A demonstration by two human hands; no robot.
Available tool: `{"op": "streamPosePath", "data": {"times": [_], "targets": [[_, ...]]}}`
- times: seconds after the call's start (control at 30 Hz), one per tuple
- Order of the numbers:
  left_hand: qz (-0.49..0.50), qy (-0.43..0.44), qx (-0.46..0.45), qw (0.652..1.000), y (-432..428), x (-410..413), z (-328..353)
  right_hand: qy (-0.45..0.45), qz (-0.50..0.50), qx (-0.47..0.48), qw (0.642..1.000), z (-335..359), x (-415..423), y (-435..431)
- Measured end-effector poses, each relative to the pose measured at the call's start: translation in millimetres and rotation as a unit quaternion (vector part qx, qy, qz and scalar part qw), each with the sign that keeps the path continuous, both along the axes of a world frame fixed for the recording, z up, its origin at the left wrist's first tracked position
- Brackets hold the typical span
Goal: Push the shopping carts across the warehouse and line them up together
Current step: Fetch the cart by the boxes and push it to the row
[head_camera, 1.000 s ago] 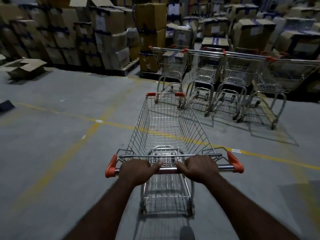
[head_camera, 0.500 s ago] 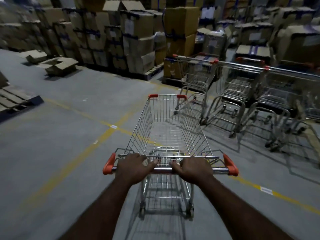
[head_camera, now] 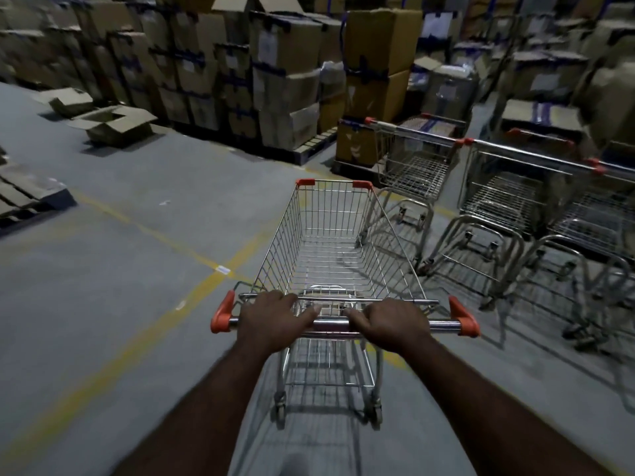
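Left hand (head_camera: 275,319): fingers curled over the steel handle bar (head_camera: 331,326), the sensible hold.
Cart (head_camera: 330,214): empty wire basket, mid-aisle; likely light, rigid, free-rolling, prone to swerve.
Right hand (head_camera: 391,321): wrapped round the same bar.
Parked carts (head_camera: 498,187): row just right of its nose.

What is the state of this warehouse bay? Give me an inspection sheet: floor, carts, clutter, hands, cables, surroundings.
Surface: grey concrete floor, yellow lines painted on it.
Job's things: empty shopping cart in front; parked carts in a row to its right.
Clutter: open cardboard box and pallet on the floor at left.
Hands: left hand and right hand both grip the cart's handle bar.
Cables: nothing seen.
Surroundings: stacked cardboard boxes along the back.
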State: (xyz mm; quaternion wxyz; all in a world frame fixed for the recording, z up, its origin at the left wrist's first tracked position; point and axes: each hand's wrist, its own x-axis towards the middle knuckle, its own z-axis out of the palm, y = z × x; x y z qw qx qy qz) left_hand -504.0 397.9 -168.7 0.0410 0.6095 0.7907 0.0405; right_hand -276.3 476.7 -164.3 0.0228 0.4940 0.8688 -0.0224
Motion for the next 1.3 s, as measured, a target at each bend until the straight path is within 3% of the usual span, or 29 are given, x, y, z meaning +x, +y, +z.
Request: {"op": "streamPosePath", "data": {"times": [0.37, 0.87, 1.3], "targets": [[-0.042, -0.020, 0.001, 0.999, 181.9, -112.8, 0.4, -0.025, -0.006, -0.024, 0.999, 22.8, -109.4, 164.5], [-0.015, -0.007, 0.005, 1.000, 423.7, -229.6, -0.5, -0.011, -0.024, 0.012, 1.000, 3.9, -226.1, 418.3], [-0.015, -0.018, -0.035, 0.999, 627.8, -333.6, 3.8, -0.031, -0.029, -0.039, 0.998, 6.9, -329.7, 609.5]]}}
